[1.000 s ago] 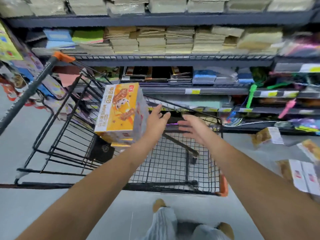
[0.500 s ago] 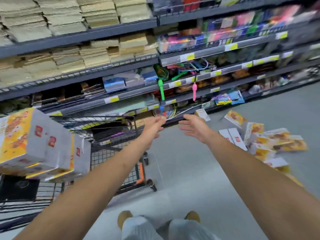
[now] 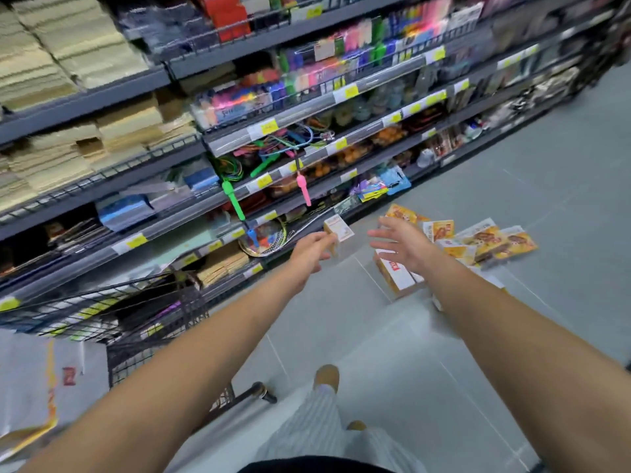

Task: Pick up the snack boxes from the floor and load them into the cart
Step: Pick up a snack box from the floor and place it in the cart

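- Grey shop floor (image 3: 512, 336), smooth, with faint tile lines; it runs from below the arms to beyond both hands.
- Striped trousers (image 3: 317, 425) and tan shoe (image 3: 326, 378), below and between the forearms. A second shoe is mostly hidden by the trouser leg.
- Cart (image 3: 146, 336), black wire, outside the left forearm and nearer than the left hand; cut off by the left edge.
- Loaded box (image 3: 24, 387), white with an orange edge, in the cart at the far left. Its red mark is too blurred to read.
- Left hand (image 3: 309, 254), held out, fingers loosely straight, holding nothing.
- Right hand (image 3: 401, 245), held out, fingers spread, holding nothing.
- Small box (image 3: 338, 228), on the floor just past the left fingertips. Whether they touch it cannot be told.
- Red-labelled box (image 3: 396, 278), on the floor directly under the right hand, partly covered by it; the label is illegible.
- Scattered snack boxes (image 3: 491, 242), orange-yellow with pictured pastries, on the floor beyond and to the right of the right hand, overlapping one another; their print is unreadable.
- Green handle (image 3: 234, 199) and pink handle (image 3: 303, 189), hanging off a shelf edge beyond the left hand.
- Shelving (image 3: 85, 100), dark, several tiers, beyond both hands, with yellow price tags (image 3: 268, 126) whose figures are blurred.
- Pale stacked goods (image 3: 68, 46), at the upper far left; kind unclear.
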A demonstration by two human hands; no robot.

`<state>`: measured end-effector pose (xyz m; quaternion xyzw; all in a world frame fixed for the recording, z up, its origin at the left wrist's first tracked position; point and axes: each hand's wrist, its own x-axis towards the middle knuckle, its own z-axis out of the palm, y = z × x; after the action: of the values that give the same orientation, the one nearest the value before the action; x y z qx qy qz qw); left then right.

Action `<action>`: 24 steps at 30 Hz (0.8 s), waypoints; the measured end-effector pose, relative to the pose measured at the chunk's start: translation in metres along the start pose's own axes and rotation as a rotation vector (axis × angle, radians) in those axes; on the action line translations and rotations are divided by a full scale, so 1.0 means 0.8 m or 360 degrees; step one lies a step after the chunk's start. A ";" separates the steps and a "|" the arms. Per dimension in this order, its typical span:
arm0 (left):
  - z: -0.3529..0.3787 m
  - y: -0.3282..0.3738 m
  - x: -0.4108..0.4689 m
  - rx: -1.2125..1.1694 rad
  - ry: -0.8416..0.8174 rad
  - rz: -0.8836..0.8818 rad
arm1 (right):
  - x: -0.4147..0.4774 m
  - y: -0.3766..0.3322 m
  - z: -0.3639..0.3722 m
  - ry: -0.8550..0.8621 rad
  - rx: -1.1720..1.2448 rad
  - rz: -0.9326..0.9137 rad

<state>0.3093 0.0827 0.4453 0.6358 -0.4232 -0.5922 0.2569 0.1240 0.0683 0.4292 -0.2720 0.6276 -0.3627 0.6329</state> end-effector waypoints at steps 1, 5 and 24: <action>0.003 0.002 0.009 -0.0010 -0.0002 -0.0008 | 0.005 -0.001 -0.005 0.0004 0.0001 0.0006; 0.019 0.021 0.054 -0.0015 -0.0046 -0.0016 | 0.039 -0.011 -0.024 0.0037 0.0014 0.0047; 0.026 0.123 0.459 0.0280 -0.0024 -0.0291 | 0.388 -0.133 -0.010 0.0169 0.0212 0.0374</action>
<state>0.2439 -0.2733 0.3269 0.6872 -0.4156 -0.5786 0.1419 0.0874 -0.2415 0.3284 -0.1345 0.6623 -0.3406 0.6536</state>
